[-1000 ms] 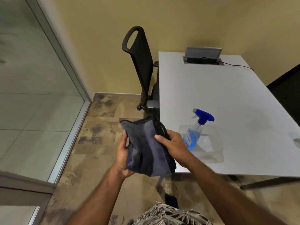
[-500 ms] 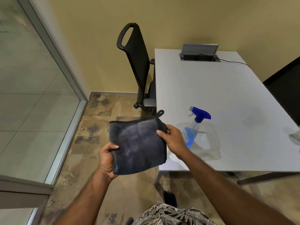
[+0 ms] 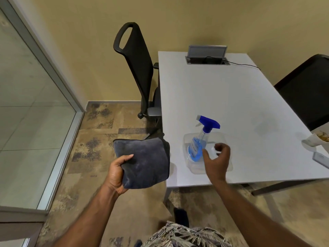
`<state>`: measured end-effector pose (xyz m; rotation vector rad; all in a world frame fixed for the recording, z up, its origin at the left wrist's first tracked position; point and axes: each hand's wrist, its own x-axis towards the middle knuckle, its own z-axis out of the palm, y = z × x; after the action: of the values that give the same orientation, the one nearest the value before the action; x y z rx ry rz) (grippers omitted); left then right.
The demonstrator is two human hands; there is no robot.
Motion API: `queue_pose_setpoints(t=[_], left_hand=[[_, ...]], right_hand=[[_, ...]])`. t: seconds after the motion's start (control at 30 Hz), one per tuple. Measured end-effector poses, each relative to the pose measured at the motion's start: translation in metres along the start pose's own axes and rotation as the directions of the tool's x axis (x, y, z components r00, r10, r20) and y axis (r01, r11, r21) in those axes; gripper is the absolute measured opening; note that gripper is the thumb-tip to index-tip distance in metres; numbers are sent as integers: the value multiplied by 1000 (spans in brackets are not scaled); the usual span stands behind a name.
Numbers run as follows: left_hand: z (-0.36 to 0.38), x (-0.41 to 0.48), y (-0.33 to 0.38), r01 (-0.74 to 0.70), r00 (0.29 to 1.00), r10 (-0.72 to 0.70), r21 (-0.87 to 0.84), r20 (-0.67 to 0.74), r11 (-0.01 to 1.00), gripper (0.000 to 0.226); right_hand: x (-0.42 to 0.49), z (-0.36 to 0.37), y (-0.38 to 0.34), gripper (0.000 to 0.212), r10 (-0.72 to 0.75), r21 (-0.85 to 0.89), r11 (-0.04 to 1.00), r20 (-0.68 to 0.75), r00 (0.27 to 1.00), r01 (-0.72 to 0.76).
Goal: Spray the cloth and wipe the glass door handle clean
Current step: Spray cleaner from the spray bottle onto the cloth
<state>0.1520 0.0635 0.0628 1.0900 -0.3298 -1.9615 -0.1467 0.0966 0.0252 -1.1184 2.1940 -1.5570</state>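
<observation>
At the left edge, glass panel [image 3: 26, 122] in a metal frame, no door handle in view. To the right, white worktop [image 3: 231, 90], with black chair [image 3: 140, 72] pushed up against its left side.

Off the worktop's near-left corner, over the floor: dark grey cloth [image 3: 147, 163], folded flat. Gripped now by the left hand [image 3: 115, 175] alone, thumb pressed on top, the rest tucked underneath. Half a second back, pinched at its right edge by the right hand [image 3: 218, 163] as well. Since let go, with that hand shifted across to the spray bottle [image 3: 199, 141].

Reads as cloth made ready and the spraying step about to open, wiping not yet begun.

Bottle clear, blue liquid low inside, blue trigger head pointing away, resting near the worktop's front edge. Upright or lying flat: cannot tell from this angle.

Right fingers [image 3: 223, 150] loosely curled and empty, spread over the bottle's body just below the neck. Touching it or just above: cannot tell. Cloth well to the left of them, bottle directly under.
</observation>
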Motion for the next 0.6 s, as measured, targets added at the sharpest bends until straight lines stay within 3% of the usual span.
queue_pose_setpoints(t=[0.07,0.13,0.27,0.43,0.5,0.6], left_hand=[[2,4,2,-14,1000,14,-24,-6,1000,34],[4,6,4,-24,1000,24,-40,-15,999,29],[11,10,6,-42,999,41,-63,-18,997,39],[22,12,8,-64,998,62,-103,-21,993,47],[25,13,8,-73,997,67,-146,-42,987,46],[25,15,11,-74,996,63,-190,-61,979,52]], right_hand=[[25,-4,4,58,64,61,996,31,998,-65],[49,-3,5,68,125,93,985,181,975,-143],[81,8,9,65,150,92,972,456,877,-214],[99,19,9,37,164,162,942,542,824,-293],[102,20,5,22,153,170,945,528,835,-281],[105,18,-4,17,161,195,939,480,862,-284]])
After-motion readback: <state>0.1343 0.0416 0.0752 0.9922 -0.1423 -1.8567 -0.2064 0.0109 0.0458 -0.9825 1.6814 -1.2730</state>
